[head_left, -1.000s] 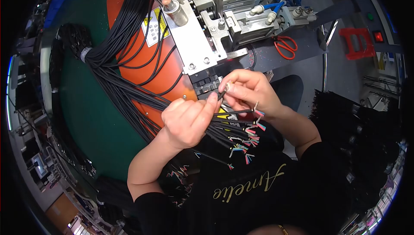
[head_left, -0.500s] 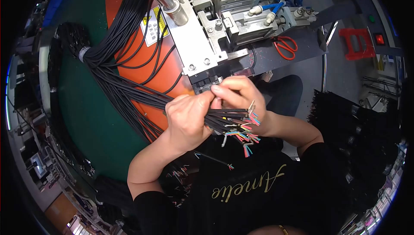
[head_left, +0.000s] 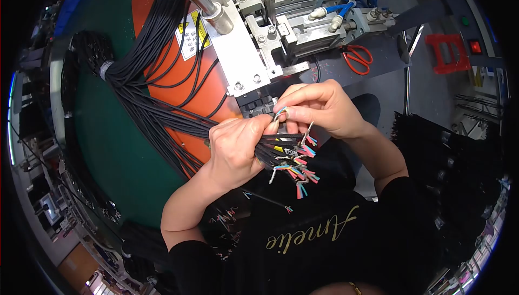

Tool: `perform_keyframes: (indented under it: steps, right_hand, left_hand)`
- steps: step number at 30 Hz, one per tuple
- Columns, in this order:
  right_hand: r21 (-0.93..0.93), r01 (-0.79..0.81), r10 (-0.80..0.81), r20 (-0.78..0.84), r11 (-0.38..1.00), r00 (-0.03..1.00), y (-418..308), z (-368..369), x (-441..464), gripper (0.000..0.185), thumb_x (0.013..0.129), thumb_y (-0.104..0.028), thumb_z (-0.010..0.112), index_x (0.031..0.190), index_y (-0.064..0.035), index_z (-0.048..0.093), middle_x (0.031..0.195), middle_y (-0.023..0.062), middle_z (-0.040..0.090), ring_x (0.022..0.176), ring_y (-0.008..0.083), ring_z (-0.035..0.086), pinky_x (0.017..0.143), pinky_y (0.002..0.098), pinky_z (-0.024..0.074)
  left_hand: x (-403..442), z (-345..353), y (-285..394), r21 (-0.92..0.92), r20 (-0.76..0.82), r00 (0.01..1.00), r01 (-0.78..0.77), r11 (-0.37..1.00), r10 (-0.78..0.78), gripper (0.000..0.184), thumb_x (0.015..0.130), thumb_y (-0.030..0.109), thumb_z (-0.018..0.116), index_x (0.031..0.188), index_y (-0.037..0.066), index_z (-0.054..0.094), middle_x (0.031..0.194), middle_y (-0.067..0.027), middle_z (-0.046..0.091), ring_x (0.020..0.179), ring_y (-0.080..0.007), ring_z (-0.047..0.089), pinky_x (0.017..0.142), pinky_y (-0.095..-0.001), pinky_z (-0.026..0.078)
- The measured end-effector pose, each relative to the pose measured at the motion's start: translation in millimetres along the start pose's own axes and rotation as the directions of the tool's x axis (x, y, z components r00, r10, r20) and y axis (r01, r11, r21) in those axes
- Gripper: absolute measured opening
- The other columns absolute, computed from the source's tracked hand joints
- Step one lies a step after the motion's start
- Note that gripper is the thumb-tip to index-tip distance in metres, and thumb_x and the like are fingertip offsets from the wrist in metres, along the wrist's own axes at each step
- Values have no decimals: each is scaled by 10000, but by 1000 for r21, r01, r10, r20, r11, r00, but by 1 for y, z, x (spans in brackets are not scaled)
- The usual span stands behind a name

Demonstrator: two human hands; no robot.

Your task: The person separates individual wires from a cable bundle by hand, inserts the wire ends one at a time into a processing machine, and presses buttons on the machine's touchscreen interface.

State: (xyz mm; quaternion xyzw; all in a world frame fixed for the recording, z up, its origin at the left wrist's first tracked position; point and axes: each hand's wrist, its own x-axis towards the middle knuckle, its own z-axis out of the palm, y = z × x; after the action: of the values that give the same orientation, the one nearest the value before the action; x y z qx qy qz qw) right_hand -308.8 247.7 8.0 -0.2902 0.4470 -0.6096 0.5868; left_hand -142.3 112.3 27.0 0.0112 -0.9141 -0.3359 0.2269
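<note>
My left hand [head_left: 233,144] is closed round a bundle of black cables [head_left: 173,114]. Their cut ends stick out past the fist, showing pink, blue and yellow inner wires [head_left: 304,174] and greyish twisted strands. At the top of the fist, my right hand [head_left: 324,110] pinches the stripped end [head_left: 280,113] of one cable between thumb and fingers; blue and reddish wires show there. Both hands are just in front of the black block [head_left: 258,104] at the machine's near end.
A metal machine [head_left: 235,51] with blue air hoses stands ahead. Red-handled scissors [head_left: 357,60] lie on its grey bench. Tied cables lie across the orange surface [head_left: 178,92] and green table [head_left: 108,138]. More black cable bundles [head_left: 427,160] hang at right. Wire scraps lie below my left arm.
My right hand has moved slightly up and right, and its pinched wire end now shows coloured wires. The left fist stays almost in place, while the cable ends have shifted slightly.
</note>
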Motion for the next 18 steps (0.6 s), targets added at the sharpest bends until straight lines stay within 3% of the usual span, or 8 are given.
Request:
perform_keyframes:
  steps: [3,6,9,12,13,15,16,18]
  right_hand:
    - [-123,146,-145,17,982,989,5,0,1,164,933,-42,621,1054,43,690,904,70,671,711,83,652,576,191,490]
    - [-165,207,-207,14,964,978,7,2,3,123,880,24,631,979,55,698,928,116,666,648,103,650,547,201,501]
    - [-444,298,-289,90,845,953,5,-4,4,100,865,33,636,945,52,692,895,100,669,613,81,633,538,203,489]
    - [-488,269,-248,108,830,963,3,-8,7,44,827,30,663,870,33,669,820,68,654,570,75,616,509,205,467]
    - [-618,329,-333,115,714,936,2,-6,7,46,812,15,667,857,21,662,800,65,639,566,112,613,501,237,466]
    - [-820,394,-484,169,414,859,0,3,7,57,782,-14,675,831,-3,648,758,58,610,558,187,607,486,302,464]
    - [-893,352,-548,152,281,822,2,7,6,64,745,-41,667,762,-30,607,711,78,551,566,277,583,484,361,461]
    - [-935,294,-503,160,200,850,4,2,8,74,762,-61,660,751,-32,593,696,78,532,574,279,588,481,377,456]
  left_hand:
    - [1,0,-3,-79,10,1000,0,997,1,252,743,107,752,927,22,604,678,-87,613,560,-261,624,515,-340,462]
    - [-1,1,-4,-99,25,1000,13,995,-11,267,703,94,760,903,38,593,684,-80,619,565,-270,626,522,-345,467]
    - [0,-1,-3,-56,113,993,30,998,-23,280,666,80,758,879,48,579,685,-76,622,563,-277,623,522,-351,467]
    - [0,-3,-4,-51,158,987,35,998,-27,272,649,48,732,875,45,579,651,-67,602,550,-279,613,519,-359,467]
    - [-1,-3,-4,-47,171,985,34,998,-26,266,654,44,725,881,40,586,637,-64,593,544,-276,610,519,-359,468]
    - [-4,0,0,137,130,991,10,991,-28,304,657,43,704,947,15,616,692,-71,594,591,-257,613,546,-352,477]
    - [-5,1,2,226,111,994,0,974,-25,329,659,43,693,980,2,632,719,-75,595,615,-248,615,560,-349,481]
    - [0,-3,6,302,138,990,-21,953,-22,412,655,55,672,1057,-26,636,805,-87,591,683,-236,612,598,-344,488]
